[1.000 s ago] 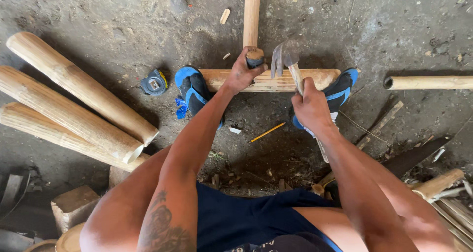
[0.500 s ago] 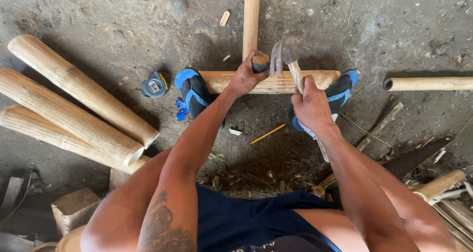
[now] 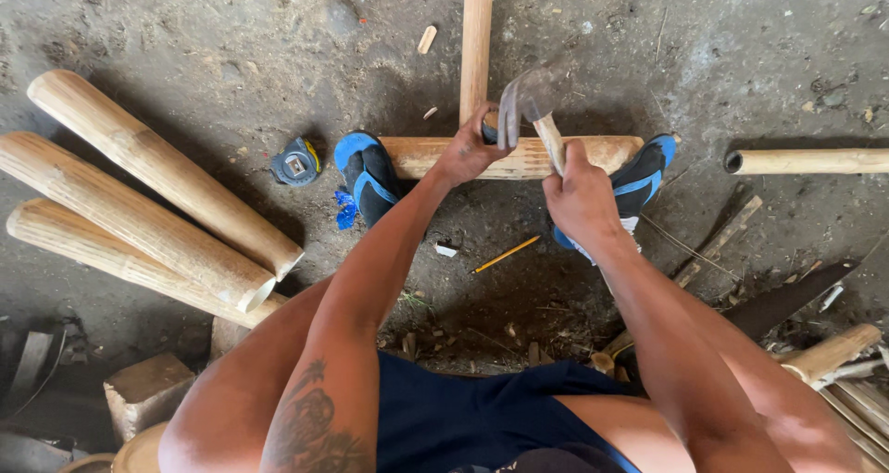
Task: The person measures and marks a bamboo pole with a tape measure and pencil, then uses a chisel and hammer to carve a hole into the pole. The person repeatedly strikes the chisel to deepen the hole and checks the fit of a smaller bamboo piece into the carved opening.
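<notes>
The right hand [image 3: 582, 195] wraps its fingers around a hammer [image 3: 530, 103] handle, head raised at twelve o'clock. The left hand [image 3: 470, 149] grips a dark chisel-like tool on the horizontal bamboo piece [image 3: 593, 154], pinned between blue sandals [image 3: 369, 177]. Beyond it lies an upright bamboo pole [image 3: 477, 29].

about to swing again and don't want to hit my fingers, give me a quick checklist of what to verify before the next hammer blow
1. Right hand grip on the hammer handle: closed around it, ok.
2. Left hand clear of the strike spot: not ok, its fingers sit right beside the hammer head, on the horizontal bamboo piece.
3. Horizontal bamboo piece pinned: a blue sandal at one end and the other sandal at the other end, ok.
4. What the left fingers pinch at the joint with the upright pole: cannot tell, hidden.
5. Hammer face lined up: cannot tell, head blurred.
</notes>
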